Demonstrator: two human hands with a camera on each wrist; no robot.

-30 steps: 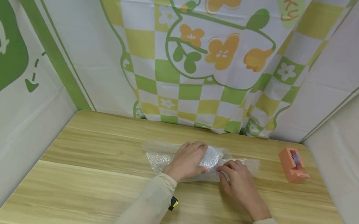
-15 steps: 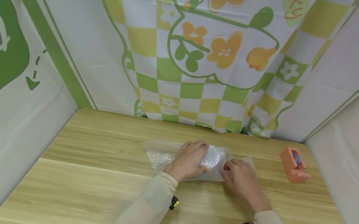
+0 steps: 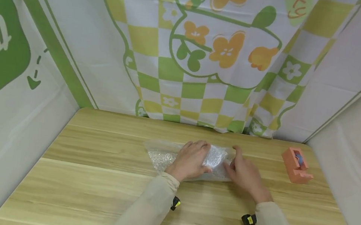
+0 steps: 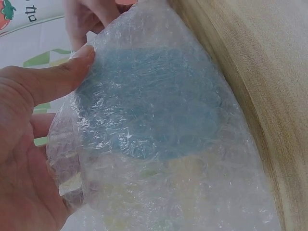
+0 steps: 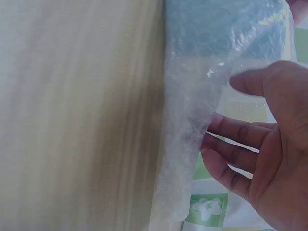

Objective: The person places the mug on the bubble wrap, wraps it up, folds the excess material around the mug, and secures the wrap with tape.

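Note:
A sheet of clear bubble wrap lies on the table, folded over a flat blue thing that shows through the layers in the left wrist view. My left hand holds the wrapped bundle at its middle, thumb on the near face and fingers on the far side. At the bundle's right end is my right hand. In the right wrist view its fingers reach behind the loose wrap flap and touch it, while the thumb is apart from those fingers.
An orange tape dispenser with a blue roll stands at the back right of the wooden table. A patterned green and white cloth hangs along the back edge. White printed panels close in both sides.
My right hand has spread from a pinch at the wrap's right end, its index finger now reaching up. The protruding right end has drawn in leftward. The left hand stays in place.

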